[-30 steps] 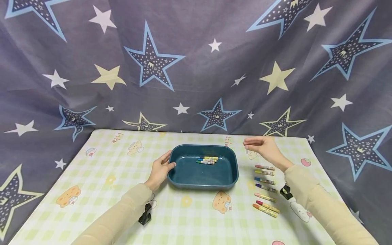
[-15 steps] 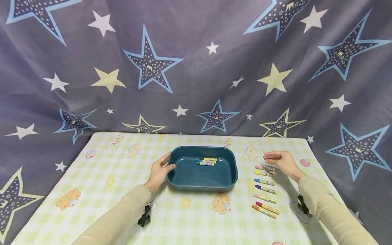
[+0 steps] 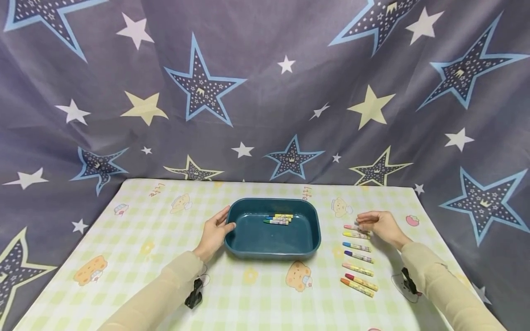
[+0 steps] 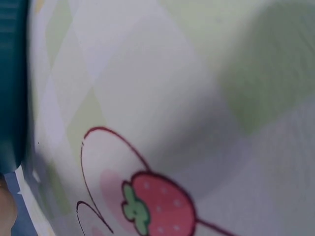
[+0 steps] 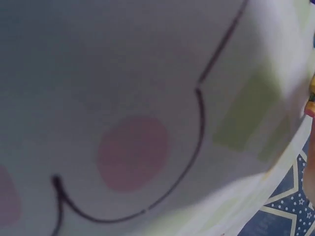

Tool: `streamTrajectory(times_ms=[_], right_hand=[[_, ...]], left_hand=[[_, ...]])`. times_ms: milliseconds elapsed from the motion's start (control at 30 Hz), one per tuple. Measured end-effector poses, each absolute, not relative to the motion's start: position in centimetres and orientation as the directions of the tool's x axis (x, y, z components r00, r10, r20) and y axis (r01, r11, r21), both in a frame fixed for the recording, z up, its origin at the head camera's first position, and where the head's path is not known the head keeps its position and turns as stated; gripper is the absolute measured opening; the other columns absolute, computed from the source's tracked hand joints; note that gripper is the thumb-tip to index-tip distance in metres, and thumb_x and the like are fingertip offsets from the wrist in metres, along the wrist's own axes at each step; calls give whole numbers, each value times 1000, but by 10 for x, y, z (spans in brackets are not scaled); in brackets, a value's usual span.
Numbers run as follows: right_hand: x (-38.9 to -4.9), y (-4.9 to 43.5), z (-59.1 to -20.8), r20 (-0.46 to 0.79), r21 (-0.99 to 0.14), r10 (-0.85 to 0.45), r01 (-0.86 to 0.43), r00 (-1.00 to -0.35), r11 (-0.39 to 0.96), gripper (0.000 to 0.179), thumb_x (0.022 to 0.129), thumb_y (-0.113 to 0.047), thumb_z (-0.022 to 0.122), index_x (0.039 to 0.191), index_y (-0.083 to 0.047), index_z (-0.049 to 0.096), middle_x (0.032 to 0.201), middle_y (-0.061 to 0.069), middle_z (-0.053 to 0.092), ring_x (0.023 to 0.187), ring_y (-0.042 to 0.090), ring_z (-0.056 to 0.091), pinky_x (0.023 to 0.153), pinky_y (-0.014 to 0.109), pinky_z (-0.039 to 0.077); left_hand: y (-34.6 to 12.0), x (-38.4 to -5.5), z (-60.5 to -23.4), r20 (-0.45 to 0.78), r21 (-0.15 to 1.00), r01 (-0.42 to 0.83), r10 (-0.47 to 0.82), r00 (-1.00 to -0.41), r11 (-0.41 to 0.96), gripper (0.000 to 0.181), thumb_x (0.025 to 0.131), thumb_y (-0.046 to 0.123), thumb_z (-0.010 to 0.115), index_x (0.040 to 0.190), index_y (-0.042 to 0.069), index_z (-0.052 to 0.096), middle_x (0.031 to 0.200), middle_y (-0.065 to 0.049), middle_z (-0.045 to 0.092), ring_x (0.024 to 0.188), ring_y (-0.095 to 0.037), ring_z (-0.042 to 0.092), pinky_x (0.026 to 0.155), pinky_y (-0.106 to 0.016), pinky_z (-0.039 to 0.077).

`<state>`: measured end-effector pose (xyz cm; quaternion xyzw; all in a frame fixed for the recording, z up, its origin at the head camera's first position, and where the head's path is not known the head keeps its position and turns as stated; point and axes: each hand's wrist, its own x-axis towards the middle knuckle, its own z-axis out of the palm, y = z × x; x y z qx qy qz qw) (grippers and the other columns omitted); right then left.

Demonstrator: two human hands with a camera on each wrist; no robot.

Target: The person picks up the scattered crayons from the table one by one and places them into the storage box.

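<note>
My left hand (image 3: pixel 213 234) grips the left end of a dark teal plastic basin (image 3: pixel 273 250), thumb over the rim and fingers along the outside wall. Inside the basin lie a few crayons (image 3: pixel 276 222), one green-tipped, near the back. My right hand (image 3: pixel 384 227) is low over the far end of the crayon row, thumb and fingertips right at a pink-tipped crayon (image 3: pixel 349 227). Whether they pinch it I cannot tell. Just nearer lies a yellow-tipped crayon (image 3: pixel 355 235). In the left wrist view the basin wall (image 4: pixel 12 88) shows at the left edge.
More crayons lie in a column toward me: light blue (image 3: pixel 356 247), dark blue (image 3: pixel 358 257), peach (image 3: pixel 358 269), red (image 3: pixel 361 282) and orange (image 3: pixel 357 287). A checked cloth (image 3: pixel 165 276) covers the table. A star-patterned curtain (image 3: pixel 265 115) hangs behind it.
My right hand has moved right and down, from beside the basin to the pink-tipped crayon, slowing over the last half second. The left hand keeps its hold on the basin.
</note>
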<state>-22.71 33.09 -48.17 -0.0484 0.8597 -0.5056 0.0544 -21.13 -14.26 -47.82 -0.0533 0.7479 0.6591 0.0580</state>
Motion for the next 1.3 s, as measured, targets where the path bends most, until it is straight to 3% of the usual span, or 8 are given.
streamTrajectory(times_ms=[200,533,667,1067,1300], right_hand=[[-225,333,-488,-43,-866,-155,-41,-987,498,36,78,-1,68,110,13,60,102,26,65,78,2,65,58,20,54],[-225,328,-489,-16,-832,-134,-61,-991,551,30,79,0,67,108,10,62,100,25,66,81,11,66,60,20,54],[-224,328,-488,-36,-821,-108,-32,-993,570,29,80,0,66,107,9,63,100,24,66,77,8,65,55,22,53],[-225,332,-472,40,-827,-62,-68,-997,559,31,80,-1,65,110,10,61,106,26,63,78,-3,63,71,11,52],[-235,318,-445,58,-875,-44,-72,-997,478,38,83,-6,65,116,10,57,109,26,62,78,-8,62,75,14,54]], left_hand=[[-140,-213,-478,-154,981,-152,1,-988,117,59,86,3,58,141,12,37,141,-15,41,130,-24,40,101,-27,41],[-142,-212,-481,-161,980,-161,-12,-987,117,59,86,3,58,141,12,38,140,-15,42,130,-24,40,100,-28,42],[-141,-212,-482,-165,980,-165,-9,-986,110,60,86,2,58,141,12,38,141,-15,41,130,-24,40,100,-27,41],[-141,-211,-481,-172,979,-172,-9,-985,112,60,85,2,59,141,13,38,140,-14,42,129,-24,41,100,-28,42],[-143,-212,-478,-153,981,-152,1,-988,118,60,86,3,58,142,11,36,142,-14,41,129,-24,41,100,-26,42]])
